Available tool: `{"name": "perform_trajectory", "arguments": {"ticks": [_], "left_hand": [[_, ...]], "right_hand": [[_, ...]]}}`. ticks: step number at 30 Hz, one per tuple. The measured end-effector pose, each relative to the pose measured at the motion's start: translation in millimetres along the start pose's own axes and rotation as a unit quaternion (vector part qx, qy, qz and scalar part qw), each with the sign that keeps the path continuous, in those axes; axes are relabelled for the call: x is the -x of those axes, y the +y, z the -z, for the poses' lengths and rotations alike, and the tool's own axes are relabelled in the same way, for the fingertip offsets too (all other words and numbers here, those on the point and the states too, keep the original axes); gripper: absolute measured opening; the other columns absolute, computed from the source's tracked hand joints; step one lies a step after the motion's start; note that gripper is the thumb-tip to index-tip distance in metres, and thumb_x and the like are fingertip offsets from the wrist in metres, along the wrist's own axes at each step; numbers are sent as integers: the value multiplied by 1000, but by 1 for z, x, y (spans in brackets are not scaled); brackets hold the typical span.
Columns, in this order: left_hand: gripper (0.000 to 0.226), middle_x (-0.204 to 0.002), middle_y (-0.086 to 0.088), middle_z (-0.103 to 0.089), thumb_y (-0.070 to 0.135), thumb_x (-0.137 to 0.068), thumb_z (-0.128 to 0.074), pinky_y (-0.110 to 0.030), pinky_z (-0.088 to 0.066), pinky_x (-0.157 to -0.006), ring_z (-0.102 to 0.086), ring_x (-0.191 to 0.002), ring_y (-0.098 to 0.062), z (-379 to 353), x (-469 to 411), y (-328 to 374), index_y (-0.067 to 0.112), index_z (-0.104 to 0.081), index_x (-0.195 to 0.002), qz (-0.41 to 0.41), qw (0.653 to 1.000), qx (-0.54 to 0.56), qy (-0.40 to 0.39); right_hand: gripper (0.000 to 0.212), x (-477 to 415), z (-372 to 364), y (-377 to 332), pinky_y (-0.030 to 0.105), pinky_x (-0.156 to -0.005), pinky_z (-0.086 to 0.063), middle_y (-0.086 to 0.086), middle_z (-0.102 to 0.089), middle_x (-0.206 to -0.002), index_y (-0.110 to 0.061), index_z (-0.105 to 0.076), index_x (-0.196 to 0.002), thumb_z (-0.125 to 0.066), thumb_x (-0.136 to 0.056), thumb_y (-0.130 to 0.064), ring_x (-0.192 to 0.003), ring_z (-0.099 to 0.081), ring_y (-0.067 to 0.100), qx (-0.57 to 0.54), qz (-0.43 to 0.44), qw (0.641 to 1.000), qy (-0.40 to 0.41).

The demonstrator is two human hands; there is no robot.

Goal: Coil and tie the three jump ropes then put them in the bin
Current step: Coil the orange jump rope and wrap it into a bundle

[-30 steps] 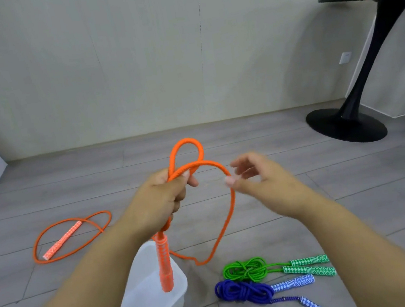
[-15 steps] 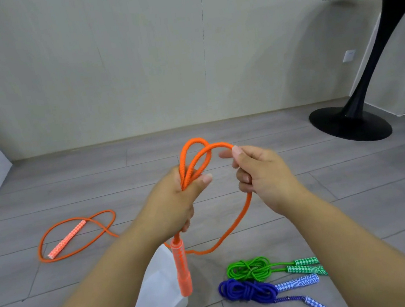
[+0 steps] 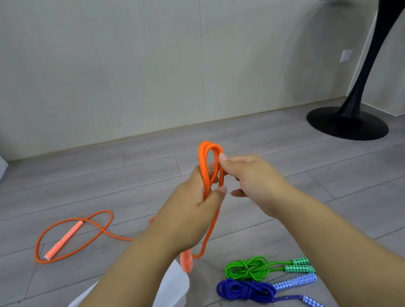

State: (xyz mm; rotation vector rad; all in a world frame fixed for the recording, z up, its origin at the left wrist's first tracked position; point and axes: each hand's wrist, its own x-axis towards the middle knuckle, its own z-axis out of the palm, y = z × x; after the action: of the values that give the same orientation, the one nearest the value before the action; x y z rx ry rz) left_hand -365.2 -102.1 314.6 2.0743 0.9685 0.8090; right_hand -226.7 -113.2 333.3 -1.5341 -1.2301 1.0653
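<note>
Orange rope (image 3: 205,153), both hands on it.
The left hand (image 3: 193,206) grips 2 loops, the right hand (image 3: 254,179) pinches them; green rope (image 3: 249,269), blue rope (image 3: 244,289) lie coiled nearby.

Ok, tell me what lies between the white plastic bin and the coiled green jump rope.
Head view: bare grey floor separates the white plastic bin from the coiled green jump rope. An orange handle dangles near the bin's corner.
</note>
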Motion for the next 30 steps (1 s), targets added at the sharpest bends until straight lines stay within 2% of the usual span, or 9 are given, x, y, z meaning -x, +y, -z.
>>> {"name": "perform_trajectory", "arguments": {"ticks": [5, 8, 10, 13, 16, 19, 23, 27, 30], "left_hand": [[20, -83, 19, -58, 38, -85, -63, -9, -41, -70, -55, -85, 6, -2, -4, 0, 47, -49, -96, -30, 996, -67, 45], [15, -64, 16, -62, 31, -89, -59, -7, -39, -59, -57, -66, 7, -2, -6, -5, 39, -54, -78, 23, 996, -32, 76], [20, -57, 12, -60, 31, -91, -55, -11, -36, -54, -52, -56, 3, -1, -8, -5, 25, -56, -72, 48, 994, -15, 100], [18, -63, 9, -58, 34, -93, -49, -13, -39, -57, -53, -61, -1, -1, -7, -3, 27, -52, -77, 40, 995, -33, 85], [20, -79, 6, -60, 35, -95, -44, -28, -46, -70, -60, -80, -16, -6, -4, 2, 26, -53, -111, 10, 994, -102, 38], [22, -91, -2, -62, 33, -96, -42, -36, -46, -72, -59, -87, -26, -11, -4, 7, 18, -49, -110, -7, 989, -145, 27], [17, -90, -2, -62, 37, -95, -44, -42, -48, -75, -58, -85, -24, -10, -7, 6, 22, -49, -99, 7, 993, -114, 6], [12, -78, -3, -60, 33, -95, -47, -34, -46, -69, -56, -78, -17, -7, -8, 2, 33, -49, -84, 20, 998, -62, -25], [8, -81, 5, -65, 24, -94, -51, -30, -49, -72, -61, -74, -3, 1, -8, 3, 27, -56, -90, 62, 996, 4, -65]], "right_hand": [[39, 3, 2, -7, 25, -79, -41, -10, -64, -70, -12, -67, -73, -44, -97, -33, -68, -53, 1, -1, 26, 1000, -13], [37, 3, 3, -8, 25, -88, -37, -8, -67, -100, -11, -70, -102, -41, -98, -33, -95, -52, 1, 19, 37, 998, -37], [37, 6, 5, -8, 20, -84, -37, -15, -63, -90, -9, -69, -106, -41, -98, -31, -92, -54, -3, 7, 64, 997, -36], [40, 12, 2, -11, 13, -68, -42, 8, -58, -66, 3, -64, -81, -57, -89, -36, -64, -60, 8, -21, 128, 990, -55], [38, 8, -7, -7, 24, -55, -44, 1, -45, -58, -15, -49, -64, -67, -69, -48, -53, -46, 12, -54, 115, 991, -42], [48, 5, -10, -9, 30, -54, -32, -7, -32, -52, -22, -32, -53, -65, -69, -53, -51, -34, 13, -18, 85, 996, 32], [37, 5, -1, -10, 32, -57, -32, -3, -38, -55, -15, -42, -60, -58, -85, -37, -55, -38, 15, 85, 106, 986, 98], [30, 1, 7, -9, 25, -47, -33, -11, -39, -42, -14, -46, -64, -57, -89, -27, -41, -38, 9, 58, 116, 991, 23], [23, 2, 12, -9, 20, -45, -34, -7, -47, -40, -14, -54, -69, -57, -90, -24, -39, -43, 7, 68, 125, 989, -24]]}}
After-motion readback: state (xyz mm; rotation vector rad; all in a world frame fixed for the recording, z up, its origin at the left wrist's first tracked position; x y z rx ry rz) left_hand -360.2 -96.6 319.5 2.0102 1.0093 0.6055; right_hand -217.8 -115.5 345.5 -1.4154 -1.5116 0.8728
